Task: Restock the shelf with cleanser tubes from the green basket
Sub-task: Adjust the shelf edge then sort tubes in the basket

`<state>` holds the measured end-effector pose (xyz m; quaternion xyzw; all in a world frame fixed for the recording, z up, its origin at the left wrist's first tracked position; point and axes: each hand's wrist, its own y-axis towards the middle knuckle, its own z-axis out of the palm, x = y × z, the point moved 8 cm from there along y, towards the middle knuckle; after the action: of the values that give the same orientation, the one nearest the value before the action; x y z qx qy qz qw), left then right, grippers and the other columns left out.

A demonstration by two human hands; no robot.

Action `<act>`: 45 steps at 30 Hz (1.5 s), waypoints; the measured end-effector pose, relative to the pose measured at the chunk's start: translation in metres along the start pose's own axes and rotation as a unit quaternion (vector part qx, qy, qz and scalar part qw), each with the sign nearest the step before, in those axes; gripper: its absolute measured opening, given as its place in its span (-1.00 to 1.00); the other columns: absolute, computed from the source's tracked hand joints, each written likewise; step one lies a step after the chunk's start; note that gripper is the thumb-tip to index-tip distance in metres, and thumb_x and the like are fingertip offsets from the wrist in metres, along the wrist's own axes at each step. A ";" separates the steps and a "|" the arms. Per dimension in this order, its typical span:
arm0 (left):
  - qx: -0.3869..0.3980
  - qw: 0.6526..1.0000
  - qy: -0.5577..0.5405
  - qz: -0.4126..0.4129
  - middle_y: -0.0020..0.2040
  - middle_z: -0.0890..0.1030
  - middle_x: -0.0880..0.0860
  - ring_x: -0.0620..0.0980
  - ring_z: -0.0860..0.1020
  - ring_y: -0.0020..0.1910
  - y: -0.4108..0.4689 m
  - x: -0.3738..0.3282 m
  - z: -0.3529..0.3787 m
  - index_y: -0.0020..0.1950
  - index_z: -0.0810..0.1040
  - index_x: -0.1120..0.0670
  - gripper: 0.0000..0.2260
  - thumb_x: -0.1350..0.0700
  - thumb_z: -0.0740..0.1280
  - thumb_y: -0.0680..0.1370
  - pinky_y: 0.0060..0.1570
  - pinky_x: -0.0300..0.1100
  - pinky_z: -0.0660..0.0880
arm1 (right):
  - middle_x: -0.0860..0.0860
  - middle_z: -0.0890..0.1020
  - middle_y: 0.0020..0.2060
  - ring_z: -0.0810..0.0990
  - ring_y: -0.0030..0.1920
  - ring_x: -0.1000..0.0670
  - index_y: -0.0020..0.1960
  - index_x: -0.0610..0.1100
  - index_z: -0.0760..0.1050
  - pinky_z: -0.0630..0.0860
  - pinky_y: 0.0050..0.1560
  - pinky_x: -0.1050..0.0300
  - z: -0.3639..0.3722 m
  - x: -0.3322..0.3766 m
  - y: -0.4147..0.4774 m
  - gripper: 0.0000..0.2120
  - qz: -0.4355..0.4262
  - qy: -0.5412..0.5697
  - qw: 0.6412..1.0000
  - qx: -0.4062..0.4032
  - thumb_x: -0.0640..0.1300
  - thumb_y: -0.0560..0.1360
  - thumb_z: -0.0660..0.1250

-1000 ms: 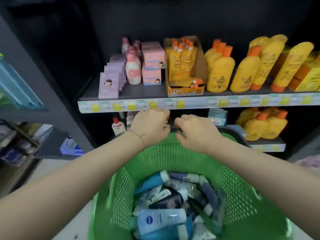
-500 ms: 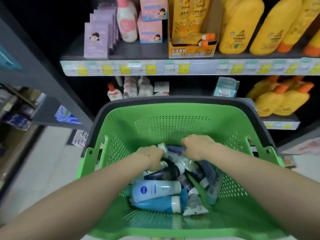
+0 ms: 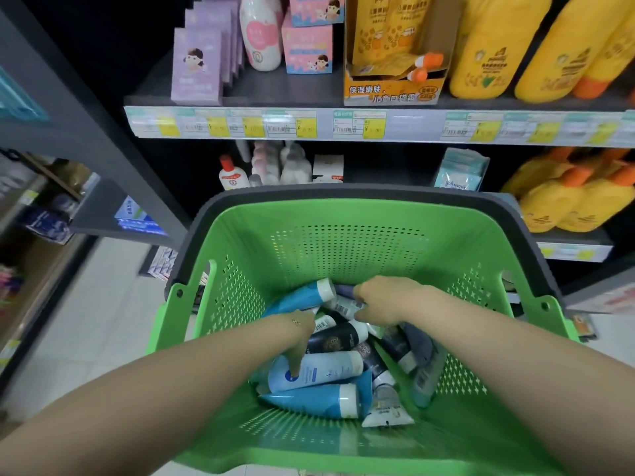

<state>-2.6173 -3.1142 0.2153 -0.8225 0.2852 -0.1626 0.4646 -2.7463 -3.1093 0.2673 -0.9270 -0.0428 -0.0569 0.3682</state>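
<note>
**Two hands deep in a basket of cleanser tubes at a shop shelf**

A person's bare arms reach into a green perforated plastic basket [image 3: 343,249] with a dark grey handle [image 3: 360,192], set in front of a dark shop shelf edged with yellow price labels [image 3: 343,127]. The cleanser tubes lie in a loose heap on the basket's floor.

The left hand [image 3: 299,334], a thin bracelet [image 3: 295,321] at its wrist, points down at the left of the heap. One straight finger touches a pale blue tube with a white cap and a round dark blue logo [image 3: 326,371]. Its other fingers are hidden, so no grip can be confirmed.

The right hand [image 3: 385,300] sits apart from it, nearer the basket's far wall, knuckles up and fingers curled into the heap beside a white tube printed with a barcode [image 3: 345,305]. Whether it holds a tube cannot be told.

Between the hands lies a black tube with a white cap [image 3: 336,338]. A bright blue tube with a white cap [image 3: 309,400] lies closest to the basket's near wall, a small white tube [image 3: 386,407] just beside it. A dark grey-blue tube [image 3: 417,345] lies toward the basket's right wall.

Above the basket, the shelf carries lilac boxes [image 3: 196,67], a pink-and-white bottle [image 3: 261,36], a yellow cardboard display tray [image 3: 391,87] and large yellow bottles with orange caps [image 3: 488,56]. Just behind the basket's handle stands a small white bottle with a red cap [image 3: 233,175]. Pale floor tiles [image 3: 86,321] show to the basket's left.
</note>
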 end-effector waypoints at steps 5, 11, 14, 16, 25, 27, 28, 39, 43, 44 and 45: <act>-0.007 0.996 0.070 0.050 -0.28 0.39 0.00 0.06 0.55 -0.06 -0.013 -0.015 -0.015 0.02 0.51 0.19 -0.62 -0.05 0.49 0.41 0.02 -0.07 0.54 | -0.10 0.56 0.05 0.56 0.00 -0.12 0.19 -0.15 0.45 0.44 -0.13 0.07 -0.002 -0.002 0.001 -0.67 -0.001 0.025 1.000 0.000 0.05 0.57 0.17; -0.081 0.992 0.032 0.087 -0.33 0.38 0.03 0.02 0.34 -0.33 -0.021 -0.018 -0.050 -0.10 0.53 0.17 -0.84 0.07 0.37 0.52 -0.41 -0.21 0.27 | -0.14 0.56 0.16 0.55 0.15 -0.18 0.25 -0.19 0.45 0.50 0.14 -0.03 -0.005 -0.003 0.000 -0.59 -0.005 0.070 0.998 -0.005 0.09 0.57 0.19; -0.114 0.987 -0.023 0.109 -0.12 0.48 0.04 0.02 0.43 -0.19 -0.031 -0.013 -0.071 0.08 0.52 0.16 -0.81 0.10 0.37 0.53 -0.26 -0.17 0.37 | -0.11 0.56 0.16 0.55 0.12 -0.15 0.24 -0.14 0.46 0.51 0.14 -0.03 -0.009 -0.005 -0.001 -0.65 -0.009 0.076 0.997 -0.004 0.04 0.55 0.23; -0.136 0.982 -0.040 0.122 -0.06 0.51 0.05 0.04 0.46 -0.08 -0.038 -0.009 -0.085 0.11 0.52 0.14 -0.78 0.07 0.37 0.53 -0.10 -0.14 0.42 | -0.08 0.54 0.19 0.53 0.12 -0.10 0.26 -0.10 0.46 0.49 0.11 0.03 -0.016 -0.005 -0.003 -0.65 -0.014 0.085 0.996 -0.008 0.03 0.54 0.26; -0.277 0.934 -0.165 0.156 -0.06 0.62 0.10 0.05 0.52 -0.07 -0.086 0.019 -0.164 0.01 0.61 0.11 -0.82 0.07 0.44 0.48 0.01 -0.09 0.46 | -0.01 0.55 0.13 0.51 0.14 -0.09 0.28 -0.11 0.40 0.43 0.08 0.13 -0.072 0.009 -0.017 -0.55 -0.080 0.162 0.977 -0.113 0.01 0.47 0.41; -0.298 0.920 -0.187 0.171 -0.06 0.63 0.15 0.08 0.53 -0.09 -0.099 0.022 -0.178 0.00 0.62 0.14 -0.82 0.06 0.44 0.48 0.03 -0.03 0.47 | 0.01 0.54 -0.06 0.52 -0.01 -0.08 0.10 -0.11 0.42 0.46 -0.03 0.10 -0.084 0.009 -0.020 -0.65 -0.086 0.179 0.969 -0.146 0.00 0.43 0.45; -0.308 0.913 -0.199 0.180 -0.06 0.63 0.17 0.13 0.54 -0.07 -0.105 0.023 -0.184 0.00 0.62 0.16 -0.80 0.06 0.44 0.48 0.03 -0.02 0.46 | -0.01 0.55 -0.05 0.52 -0.03 -0.08 0.09 -0.13 0.43 0.47 -0.02 0.07 -0.089 0.009 -0.021 -0.63 -0.087 0.189 0.965 -0.158 0.01 0.42 0.47; -0.421 0.818 -0.356 0.166 0.09 0.52 0.04 -0.01 0.49 0.05 -0.150 0.054 -0.215 0.21 0.44 0.03 -0.49 -0.05 0.53 0.36 0.06 -0.13 0.46 | 0.13 0.57 0.07 0.53 -0.09 0.18 0.28 0.00 0.42 0.42 -0.15 0.30 -0.125 0.015 -0.044 -0.54 -0.136 0.321 0.900 -0.260 -0.09 0.43 0.46; -0.382 0.819 -0.398 0.160 0.08 0.51 0.01 -0.08 0.53 0.02 -0.151 0.065 -0.205 0.28 0.34 0.06 -0.34 0.01 0.59 0.30 0.04 -0.14 0.51 | 0.07 0.60 0.13 0.57 0.10 0.04 0.23 -0.02 0.46 0.50 0.12 0.10 -0.142 0.009 -0.055 -0.57 -0.146 0.357 0.880 -0.279 -0.14 0.41 0.48; -0.370 0.824 -0.401 0.154 0.09 0.52 0.02 -0.09 0.53 0.02 -0.148 0.069 -0.202 0.28 0.34 0.05 -0.32 0.01 0.60 0.28 0.05 -0.13 0.51 | 0.06 0.60 0.14 0.57 0.11 0.05 0.22 -0.02 0.46 0.50 0.14 0.08 -0.148 0.007 -0.059 -0.59 -0.148 0.362 0.875 -0.284 -0.15 0.41 0.48; -0.360 0.829 -0.402 0.146 0.10 0.53 0.02 -0.09 0.53 0.04 -0.147 0.071 -0.199 0.29 0.34 0.04 -0.31 0.01 0.60 0.28 0.09 -0.11 0.50 | 0.05 0.60 0.14 0.57 0.11 0.05 0.20 0.00 0.47 0.50 0.15 0.08 -0.155 0.007 -0.064 -0.62 -0.153 0.363 0.871 -0.293 -0.15 0.42 0.48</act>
<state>-2.6202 -3.2321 0.4441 -0.8731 0.2282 0.3659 0.2273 -2.7587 -3.1692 0.4236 -0.8881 -0.0284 -0.4553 0.0564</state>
